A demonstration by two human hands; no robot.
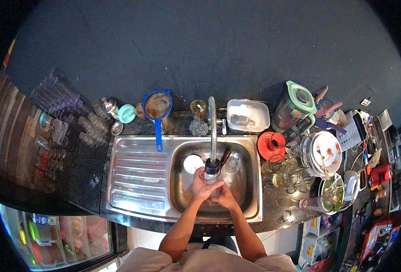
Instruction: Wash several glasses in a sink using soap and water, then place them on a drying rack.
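Observation:
Both my hands are over the steel sink basin (177, 199), just below the black spray head (212, 166) of a coiled spring tap. My left hand (202, 186) is wrapped around a clear drinking glass (206, 175), whose rim sits close under the spray head. Fingers of my right hand (224, 197) close around the glass's lower part, largely hiding it. Behind my hands, a white round dish (192, 164) lies in the basin. A dark-handled utensil (226, 157) leans at the back of the basin, near another clear glass (231, 164).
Left of the basin is a ribbed drainboard (139, 174), with a blue-rimmed strainer (158, 105) at its back edge. Behind the tap stands a white tub (248, 115). Rightward are a red lid-like piece (271, 145), a green-lidded blender jug (295, 106), several glasses and stacked dirty plates (325, 153).

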